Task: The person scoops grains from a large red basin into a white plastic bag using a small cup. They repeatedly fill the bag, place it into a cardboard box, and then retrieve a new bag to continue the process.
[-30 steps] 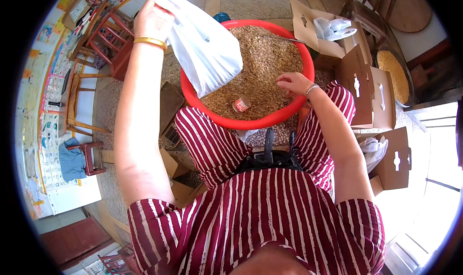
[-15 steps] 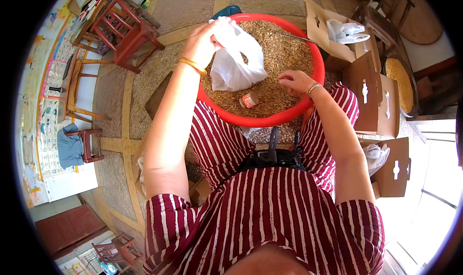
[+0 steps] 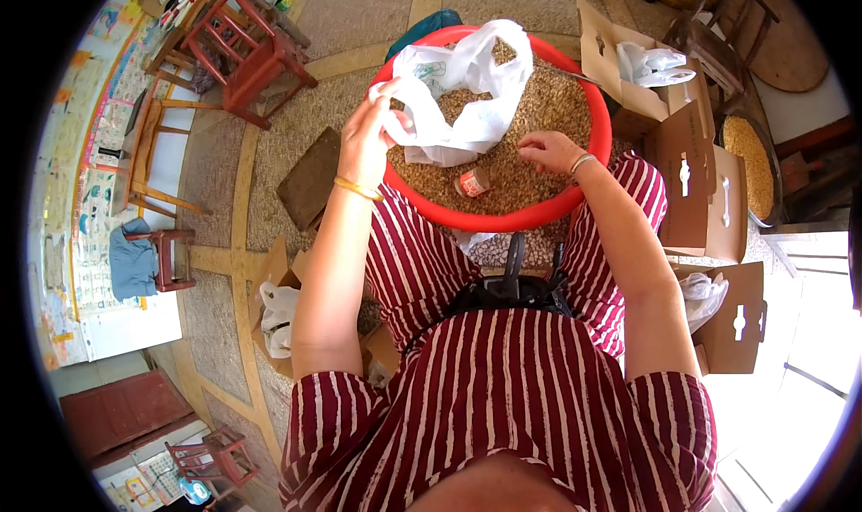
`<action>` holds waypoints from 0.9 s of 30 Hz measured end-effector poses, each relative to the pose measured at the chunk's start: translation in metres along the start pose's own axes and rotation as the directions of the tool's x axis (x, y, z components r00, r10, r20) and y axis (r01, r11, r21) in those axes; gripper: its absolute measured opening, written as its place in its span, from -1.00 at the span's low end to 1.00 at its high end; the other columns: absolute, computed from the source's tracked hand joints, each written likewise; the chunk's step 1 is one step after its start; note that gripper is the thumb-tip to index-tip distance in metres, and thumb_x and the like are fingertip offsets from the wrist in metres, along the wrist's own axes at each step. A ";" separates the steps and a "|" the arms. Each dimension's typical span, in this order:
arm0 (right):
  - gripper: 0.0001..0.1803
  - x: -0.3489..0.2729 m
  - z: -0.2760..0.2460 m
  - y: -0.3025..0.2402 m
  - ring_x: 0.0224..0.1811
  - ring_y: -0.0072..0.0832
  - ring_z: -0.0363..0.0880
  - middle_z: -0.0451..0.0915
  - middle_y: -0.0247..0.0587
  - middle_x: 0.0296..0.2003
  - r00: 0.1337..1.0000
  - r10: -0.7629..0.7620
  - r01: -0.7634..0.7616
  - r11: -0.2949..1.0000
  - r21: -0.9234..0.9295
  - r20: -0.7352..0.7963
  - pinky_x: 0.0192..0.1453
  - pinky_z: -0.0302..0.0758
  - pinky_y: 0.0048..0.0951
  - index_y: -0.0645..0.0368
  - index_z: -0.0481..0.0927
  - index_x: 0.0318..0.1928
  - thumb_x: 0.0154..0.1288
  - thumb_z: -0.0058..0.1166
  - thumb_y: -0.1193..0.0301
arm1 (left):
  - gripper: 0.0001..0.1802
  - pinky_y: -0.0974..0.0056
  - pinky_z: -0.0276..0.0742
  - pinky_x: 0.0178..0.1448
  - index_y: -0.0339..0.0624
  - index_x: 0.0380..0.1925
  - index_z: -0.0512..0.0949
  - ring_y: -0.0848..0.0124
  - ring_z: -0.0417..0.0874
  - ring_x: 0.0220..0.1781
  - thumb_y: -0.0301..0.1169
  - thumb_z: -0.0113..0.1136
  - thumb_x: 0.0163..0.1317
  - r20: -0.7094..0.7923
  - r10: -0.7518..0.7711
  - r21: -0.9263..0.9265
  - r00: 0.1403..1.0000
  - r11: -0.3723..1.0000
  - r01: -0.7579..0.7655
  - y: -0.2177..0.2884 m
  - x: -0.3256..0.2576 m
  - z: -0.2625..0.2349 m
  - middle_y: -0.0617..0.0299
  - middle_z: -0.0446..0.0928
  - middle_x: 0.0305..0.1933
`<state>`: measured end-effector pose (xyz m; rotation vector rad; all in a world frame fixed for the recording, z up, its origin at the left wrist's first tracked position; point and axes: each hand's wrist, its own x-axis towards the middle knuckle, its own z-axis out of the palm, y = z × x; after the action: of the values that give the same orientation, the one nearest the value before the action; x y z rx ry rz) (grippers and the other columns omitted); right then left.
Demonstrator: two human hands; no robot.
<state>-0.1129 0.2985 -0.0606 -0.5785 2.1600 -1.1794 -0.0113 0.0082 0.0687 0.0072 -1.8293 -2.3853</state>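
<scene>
A white plastic carrier bag [image 3: 458, 139] sits over the left part of a red round tub [image 3: 503, 222] of tan grain or chopped dried material [image 3: 558, 108]. Its mouth gapes, and one handle loop stands up toward the far side. My left hand [image 3: 366, 139], with a yellow bangle at the wrist, grips the bag's left edge between thumb and fingers. Over the right side of the grain is my right hand [image 3: 549, 151], its fingers curled together; whatever they hold, if anything, is hidden. Between the bag and the near rim, a small jar with an orange-red label [image 3: 471, 182] rests tilted on the grain.
Open cardboard boxes [image 3: 687, 175] with white plastic bags [image 3: 651, 65] stand to the right, another box [image 3: 280, 310] to the left. Beyond the right boxes is a round pan of yellow grain [image 3: 747, 166]. A thin rod [image 3: 575, 75] crosses the tub's far-right rim. Red chairs [image 3: 247, 58] stand left.
My left hand has come nearer, from the bag's top to its left edge. The bag has spread from a hanging shape to a gaping one. My right hand stays nearly in place.
</scene>
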 end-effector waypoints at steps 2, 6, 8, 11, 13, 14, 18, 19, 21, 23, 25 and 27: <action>-0.60 0.000 0.002 0.005 -0.58 -0.54 0.55 0.59 -0.19 -0.38 1.000 0.005 -0.005 1.000 0.004 0.008 -0.43 0.50 -0.50 0.23 0.52 -0.11 0.15 0.04 0.20 | -0.57 0.40 0.52 -0.32 -0.34 0.07 0.35 0.52 0.46 -0.31 -0.28 -0.17 0.32 0.008 0.059 0.038 0.998 0.998 -0.059 -0.004 -0.011 -0.010 0.17 0.32 0.18; -0.61 0.000 0.012 -0.004 -0.57 -0.54 0.54 0.58 -0.19 -0.36 0.993 0.063 -0.054 0.994 -0.091 0.101 -0.44 0.49 -0.52 0.25 0.51 -0.11 0.15 0.06 0.22 | -0.53 0.40 0.52 -0.31 -0.28 0.07 0.37 0.49 0.45 -0.30 -0.19 -0.13 0.28 0.122 0.044 -0.028 0.992 0.999 -0.041 -0.021 -0.027 -0.039 0.11 0.28 0.22; -0.61 0.004 0.021 -0.007 -0.57 -0.55 0.53 0.58 -0.20 -0.36 0.985 0.093 -0.070 0.985 -0.155 0.147 -0.45 0.48 -0.52 0.25 0.50 -0.11 0.16 0.06 0.22 | -0.52 0.40 0.51 -0.31 -0.22 0.07 0.39 0.48 0.45 -0.29 -0.14 -0.11 0.26 0.160 0.006 -0.149 0.987 0.989 0.018 -0.032 -0.030 -0.049 0.08 0.26 0.23; -0.58 0.015 0.035 -0.018 -0.49 -0.43 0.56 0.58 -0.16 -0.37 0.974 0.132 -0.085 0.965 -0.249 0.182 -0.37 0.50 -0.44 0.25 0.50 -0.10 0.12 0.08 0.20 | -0.52 0.41 0.51 -0.30 -0.12 0.08 0.39 0.46 0.46 -0.28 -0.10 -0.10 0.25 0.188 -0.034 -0.324 0.982 0.941 0.095 -0.049 -0.032 -0.060 -0.02 0.22 0.25; -0.56 0.023 0.046 -0.011 -0.37 -0.34 0.56 0.57 -0.12 -0.37 0.993 -0.002 0.050 0.915 -0.400 0.120 -0.24 0.49 -0.38 0.25 0.49 -0.08 0.09 0.09 0.21 | -0.50 0.32 0.58 -0.30 -0.14 0.07 0.40 0.39 0.49 -0.26 -0.11 -0.02 0.19 0.229 -0.005 -0.428 0.973 0.898 0.105 -0.053 -0.029 -0.060 -0.07 0.26 0.21; -0.55 0.027 0.050 -0.007 -0.31 -0.29 0.56 0.57 -0.10 -0.37 0.993 -0.071 0.108 0.874 -0.474 0.096 -0.18 0.49 -0.36 0.25 0.48 -0.07 0.08 0.09 0.22 | -0.49 0.32 0.58 -0.30 -0.13 0.07 0.40 0.38 0.49 -0.26 -0.10 -0.01 0.19 0.243 -0.002 -0.448 0.970 0.886 0.114 -0.054 -0.027 -0.058 -0.08 0.25 0.21; -0.50 0.002 0.065 -0.099 -0.07 -0.19 0.45 0.42 -0.07 -0.06 0.979 -0.114 0.192 0.797 -0.573 0.170 0.00 0.41 -0.27 0.03 0.44 0.02 0.02 0.14 0.21 | -0.47 0.31 0.59 -0.34 -0.11 0.06 0.41 0.30 0.50 -0.22 -0.04 -0.01 0.18 0.273 0.010 -0.496 0.962 0.858 0.132 -0.054 -0.033 -0.061 -0.14 0.17 0.25; -0.50 0.009 0.071 -0.093 -0.01 -0.18 0.39 0.34 -0.08 0.03 0.981 -0.047 0.158 0.764 -0.626 0.191 0.05 0.38 -0.25 -0.09 0.44 0.03 0.00 0.15 0.21 | -0.47 0.31 0.59 -0.35 -0.11 0.06 0.41 0.30 0.50 -0.22 -0.03 -0.01 0.18 0.291 0.007 -0.509 0.957 0.848 0.148 -0.055 -0.033 -0.058 -0.15 0.17 0.25; -0.78 0.025 0.089 -0.059 -0.18 -0.23 0.50 0.49 -0.12 -0.23 0.955 -0.287 0.258 0.673 -0.693 0.077 -0.10 0.44 -0.24 -0.07 0.54 -0.26 0.01 0.04 0.26 | -0.47 0.29 0.60 -0.39 -0.10 0.05 0.43 0.27 0.50 -0.21 0.00 -0.06 0.20 0.314 0.012 -0.522 0.949 0.838 0.162 -0.053 -0.031 -0.052 -0.18 0.15 0.25; -0.81 0.033 0.107 -0.022 -0.03 -0.23 0.45 0.48 -0.15 -0.12 0.831 -0.556 0.398 0.603 -0.691 -0.007 -0.03 0.41 -0.18 -0.07 0.57 -0.31 0.05 -0.02 0.27 | -0.46 0.29 0.60 -0.39 -0.09 0.04 0.43 0.26 0.50 -0.21 0.02 -0.10 0.21 0.325 -0.013 -0.535 0.946 0.822 0.195 -0.052 -0.027 -0.049 -0.19 0.15 0.25; -0.78 0.036 0.112 -0.010 0.07 -0.19 0.34 0.39 -0.17 -0.01 0.903 -0.415 0.382 0.662 -0.645 0.109 0.04 0.36 -0.17 -0.06 0.55 -0.24 0.07 -0.03 0.27 | -0.46 0.29 0.60 -0.40 -0.13 0.03 0.43 0.25 0.50 -0.20 0.02 -0.17 0.24 0.320 -0.031 -0.550 0.947 0.807 0.212 -0.053 -0.026 -0.050 -0.21 0.12 0.26; -0.75 0.035 0.112 -0.006 0.02 -0.16 0.40 0.45 -0.14 -0.05 0.931 -0.342 0.341 0.680 -0.649 0.130 0.03 0.39 -0.18 -0.04 0.54 -0.19 0.10 -0.07 0.29 | -0.48 0.29 0.60 -0.39 -0.17 0.02 0.44 0.24 0.50 -0.18 -0.03 -0.19 0.25 0.324 -0.040 -0.541 0.945 0.812 0.220 -0.052 -0.025 -0.051 -0.22 0.12 0.26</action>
<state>-0.0609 0.2074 -0.1130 -1.3418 2.5300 -0.5152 0.0124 -0.0250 0.0031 -0.3147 -1.1401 -3.0860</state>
